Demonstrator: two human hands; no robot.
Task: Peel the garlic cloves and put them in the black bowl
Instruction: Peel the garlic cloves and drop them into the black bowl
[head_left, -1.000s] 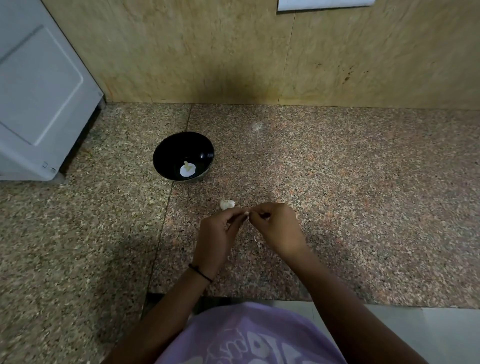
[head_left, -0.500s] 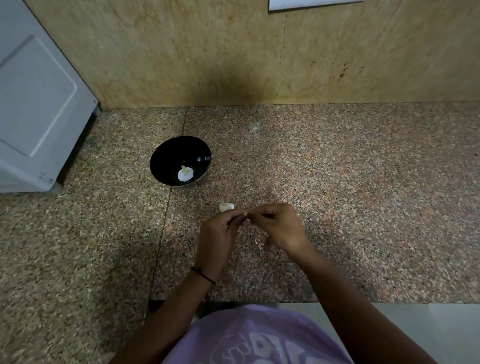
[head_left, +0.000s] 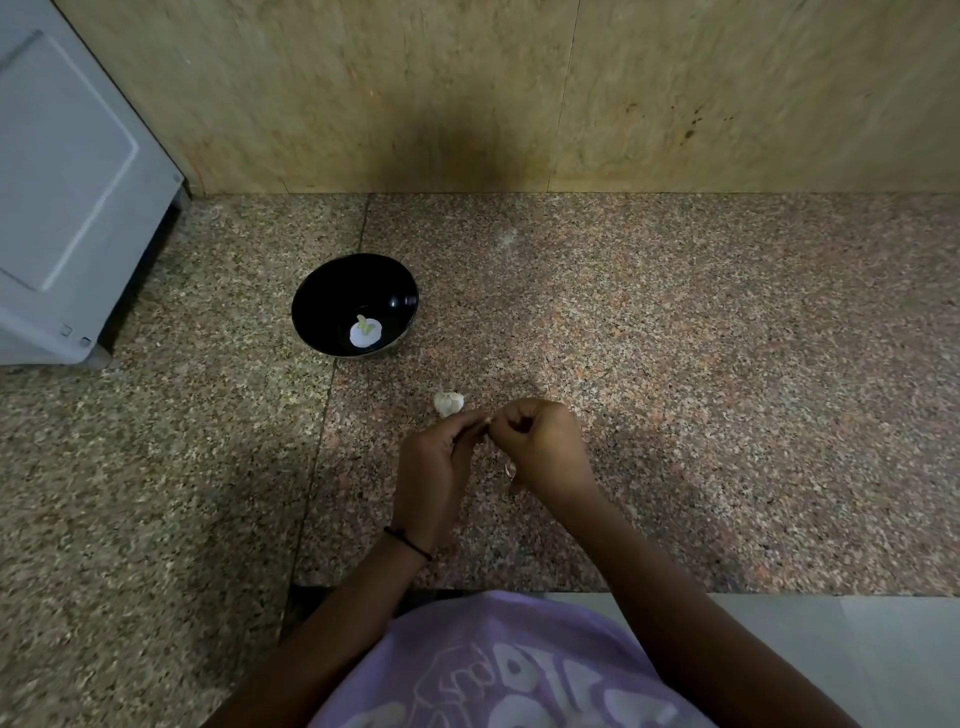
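A black bowl (head_left: 355, 303) stands on the speckled granite counter, with a pale peeled clove (head_left: 367, 332) at its bottom. Just below and right of the bowl lies a small white garlic piece (head_left: 448, 402). My left hand (head_left: 434, 470) and my right hand (head_left: 537, 447) meet fingertip to fingertip right of that piece. Between them they pinch a garlic clove (head_left: 487, 420), of which only a pale sliver shows. A scrap of skin (head_left: 509, 470) lies under my right hand.
A grey-white appliance (head_left: 67, 208) stands at the left, close to the bowl. A tan stone wall (head_left: 519, 93) rises behind the counter. The counter's front edge (head_left: 727, 593) runs just ahead of my purple shirt.
Both hands stay together on the clove, fingers shifting slightly. The view has drifted a little; bowl and loose garlic piece lie where they were.
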